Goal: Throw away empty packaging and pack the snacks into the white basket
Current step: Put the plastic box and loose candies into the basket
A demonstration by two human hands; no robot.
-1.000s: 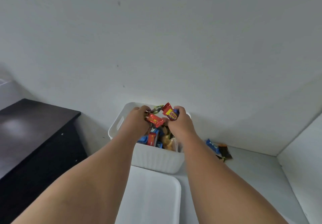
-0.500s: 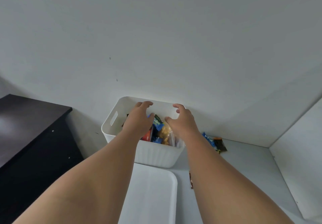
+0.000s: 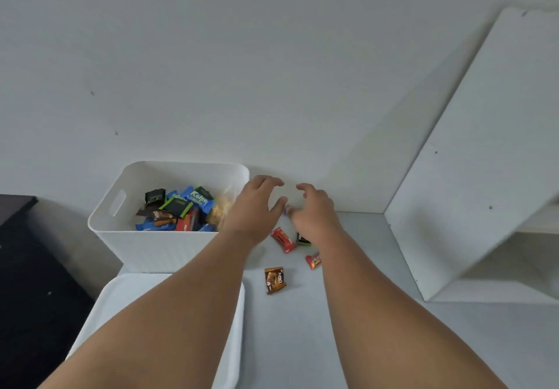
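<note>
Left hand [image 3: 257, 207] and right hand [image 3: 314, 211] swing from white basket [image 3: 151, 249] to loose snacks [image 3: 282, 239] beside it, fingers apart, empty. Another load looks due.

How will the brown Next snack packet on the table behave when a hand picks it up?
The brown Next packet looks small and flat, so it is probably light. Its glossy, crinkled wrapper may be slippery and bend when pinched. Lying flat, it should not roll.
</note>
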